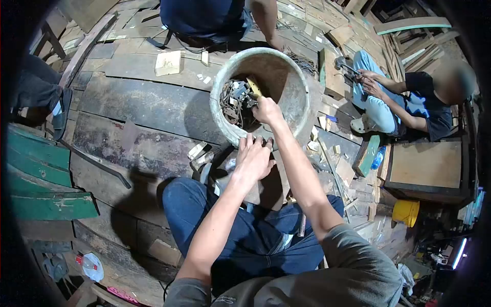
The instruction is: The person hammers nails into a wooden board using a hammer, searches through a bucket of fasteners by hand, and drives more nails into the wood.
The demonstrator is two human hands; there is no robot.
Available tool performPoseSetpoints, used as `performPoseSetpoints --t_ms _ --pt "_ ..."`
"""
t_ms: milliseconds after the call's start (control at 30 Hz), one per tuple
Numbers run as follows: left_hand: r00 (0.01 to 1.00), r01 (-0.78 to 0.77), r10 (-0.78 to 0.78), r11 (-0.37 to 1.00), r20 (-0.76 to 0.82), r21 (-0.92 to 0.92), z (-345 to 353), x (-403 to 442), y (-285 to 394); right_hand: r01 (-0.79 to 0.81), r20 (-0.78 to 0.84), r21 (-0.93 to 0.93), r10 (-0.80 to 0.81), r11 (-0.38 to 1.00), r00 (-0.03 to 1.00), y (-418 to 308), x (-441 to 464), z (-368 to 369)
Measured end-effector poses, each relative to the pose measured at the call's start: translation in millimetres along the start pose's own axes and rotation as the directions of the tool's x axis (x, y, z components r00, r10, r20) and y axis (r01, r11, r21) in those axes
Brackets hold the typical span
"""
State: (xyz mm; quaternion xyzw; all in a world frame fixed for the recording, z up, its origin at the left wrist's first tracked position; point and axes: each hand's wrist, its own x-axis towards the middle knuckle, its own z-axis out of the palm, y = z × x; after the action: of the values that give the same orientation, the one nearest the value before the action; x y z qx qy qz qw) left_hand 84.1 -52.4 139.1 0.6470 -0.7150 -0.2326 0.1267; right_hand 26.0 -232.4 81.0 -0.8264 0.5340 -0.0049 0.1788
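Note:
A big pale round tub with a worn rim stands between my knees. Dark, tangled scraps and metal bits lie in it, along with a grey blocky piece and a yellowish strip. My right hand reaches over the tub with its fingers curled closed at the edge of the pile. What it grips is hidden by the fingers. On the near rim, my left hand rests its fingertips, fingers stretched and slightly apart, with nothing visible in it.
To the right a co-worker sits holding a tool. Another person sits beyond the tub. Wood blocks and offcuts litter the plank floor. Green boards lie left; a wooden box and yellow bucket are right.

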Motion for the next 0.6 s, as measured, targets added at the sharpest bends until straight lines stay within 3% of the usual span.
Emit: performPoseSetpoints --t_ms 100,200,300,600 --pt "0.999 -0.004 0.004 1.000 0.032 -0.003 2.8 -0.6 -1.0 -0.049 0.129 -0.093 0.061 0.994 0.990 -1.0 -0.6 4.2" --pt "0.997 0.000 0.002 1.000 0.073 -0.029 0.9 -1.5 -2.7 0.044 0.061 -0.106 -0.038 0.993 0.997 2.1 -5.6 13.1" --pt "0.996 0.017 -0.013 0.999 0.087 -0.035 2.1 -1.4 -3.7 0.029 0.101 -0.167 -0.012 0.986 0.995 -7.8 -7.8 7.6" --pt "0.998 0.016 -0.015 1.000 0.064 -0.013 -3.1 -0.3 -1.4 0.098 -0.008 -0.201 -0.101 0.975 0.995 -3.6 -5.0 12.7"
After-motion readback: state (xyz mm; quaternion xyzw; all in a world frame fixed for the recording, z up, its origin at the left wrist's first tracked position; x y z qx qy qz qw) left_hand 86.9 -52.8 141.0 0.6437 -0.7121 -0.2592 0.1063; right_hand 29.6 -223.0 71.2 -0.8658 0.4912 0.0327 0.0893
